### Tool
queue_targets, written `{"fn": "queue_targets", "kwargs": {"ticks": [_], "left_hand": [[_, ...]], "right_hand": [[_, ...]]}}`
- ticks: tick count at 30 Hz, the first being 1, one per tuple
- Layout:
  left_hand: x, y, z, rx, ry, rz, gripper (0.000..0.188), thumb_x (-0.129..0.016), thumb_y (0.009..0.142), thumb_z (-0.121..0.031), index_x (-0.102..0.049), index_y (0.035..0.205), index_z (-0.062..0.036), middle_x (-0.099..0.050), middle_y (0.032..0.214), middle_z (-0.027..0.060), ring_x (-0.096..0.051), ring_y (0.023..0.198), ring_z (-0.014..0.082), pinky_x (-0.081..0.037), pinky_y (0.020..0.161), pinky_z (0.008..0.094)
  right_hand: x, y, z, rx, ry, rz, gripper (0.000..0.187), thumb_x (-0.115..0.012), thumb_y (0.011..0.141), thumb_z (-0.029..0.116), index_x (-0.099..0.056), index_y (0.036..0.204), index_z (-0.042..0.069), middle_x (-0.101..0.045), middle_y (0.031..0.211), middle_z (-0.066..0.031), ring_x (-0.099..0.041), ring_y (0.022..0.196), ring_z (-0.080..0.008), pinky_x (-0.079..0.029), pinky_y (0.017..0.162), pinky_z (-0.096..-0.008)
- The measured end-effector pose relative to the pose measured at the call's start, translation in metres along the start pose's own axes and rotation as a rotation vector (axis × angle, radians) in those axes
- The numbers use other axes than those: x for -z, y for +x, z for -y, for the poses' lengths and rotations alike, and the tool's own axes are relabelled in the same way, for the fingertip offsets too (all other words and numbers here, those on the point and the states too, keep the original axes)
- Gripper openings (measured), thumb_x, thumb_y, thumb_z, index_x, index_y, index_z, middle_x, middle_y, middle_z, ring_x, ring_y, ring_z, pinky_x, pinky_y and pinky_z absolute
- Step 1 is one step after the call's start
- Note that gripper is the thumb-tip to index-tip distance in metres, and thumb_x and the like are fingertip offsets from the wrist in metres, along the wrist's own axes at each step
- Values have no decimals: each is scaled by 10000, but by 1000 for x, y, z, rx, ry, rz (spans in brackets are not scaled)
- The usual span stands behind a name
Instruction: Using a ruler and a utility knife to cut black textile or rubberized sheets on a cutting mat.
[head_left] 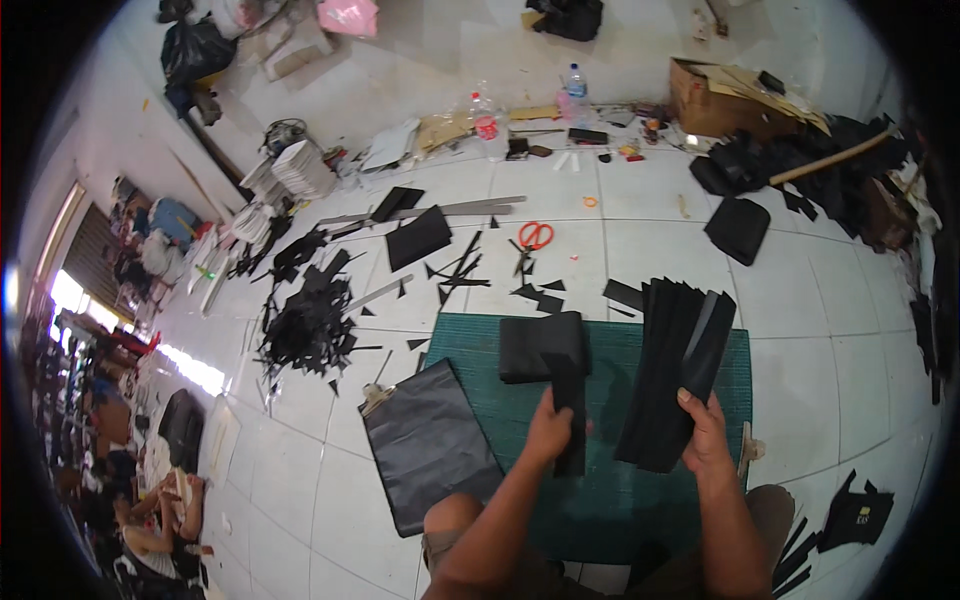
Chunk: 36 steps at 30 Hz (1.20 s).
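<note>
1. Head view: the left hand is closed around a single narrow black strip, held upright just above the green cutting mat on the floor
2. The right hand grips the lower end of a fanned stack of black strips, thumb on top, with the stack leaning away from the person
3. Just beyond the left hand, a folded black piece lies on the mat; to that hand's left lies a larger black sheet
4. Judging by the pose, a strip is being separated from the stack; the next move seems to call for keeping the fan steady in the right hand
5. Both forearms reach forward from the knees, wrists roughly level, hands near each other but apart
6. Orange scissors lie well beyond both hands
</note>
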<state>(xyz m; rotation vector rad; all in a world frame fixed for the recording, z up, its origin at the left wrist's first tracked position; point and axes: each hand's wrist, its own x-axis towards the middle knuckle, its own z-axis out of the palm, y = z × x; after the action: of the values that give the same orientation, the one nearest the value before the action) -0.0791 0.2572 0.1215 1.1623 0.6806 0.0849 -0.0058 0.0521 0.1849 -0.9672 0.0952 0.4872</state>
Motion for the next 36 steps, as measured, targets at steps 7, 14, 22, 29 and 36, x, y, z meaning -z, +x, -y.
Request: {"fn": "queue_targets", "kwargs": {"ticks": [7,14,22,29,36], "left_hand": [[136,69,-136,-71,-64,-576,414,-527,889,-449,-504,1060,-73,-604,979,105,-575,990,273,-438,844,486],[45,-22,-55,29,-183,242,747,-496,885,-627,-387,1409,-106,-474,1348,133,-399,1295,311,-294,1066,537],[7,-40,-21,237,-491,379,654,-589,779,-377,-481,1274,37,-584,1146,196,-605,1016,301,-504,905,420],[-11,-36,-32,267,-622,349,704,-557,670,-237,-454,1306,49,-580,1184,222,-603,1041,359,-473,963,464],[-20,-37,-48,231,-620,427,730,-572,673,-281,-451,1309,55,-571,1205,249,-606,1049,365,-482,955,462]], "right_hand": [[-9,4,-19,-34,10,53,546,-657,851,115,-421,1335,23,-565,1218,-136,-580,1088,-259,-473,964,-403],[-28,4,-31,-232,63,251,519,-688,828,48,-451,1287,0,-594,1165,-147,-603,1063,-257,-500,937,-393],[-45,-10,-39,-147,-539,280,716,-731,828,237,-336,1365,-24,-534,1230,-179,-561,1110,-261,-467,959,-394],[-46,-19,-37,130,-1136,65,1163,-770,725,534,-107,1459,-77,-347,1294,-267,-432,1219,-390,-402,1011,-452],[-40,-14,-41,166,-994,113,1075,-826,721,386,-157,1476,14,-365,1267,-215,-477,1159,-339,-462,948,-448]]}}
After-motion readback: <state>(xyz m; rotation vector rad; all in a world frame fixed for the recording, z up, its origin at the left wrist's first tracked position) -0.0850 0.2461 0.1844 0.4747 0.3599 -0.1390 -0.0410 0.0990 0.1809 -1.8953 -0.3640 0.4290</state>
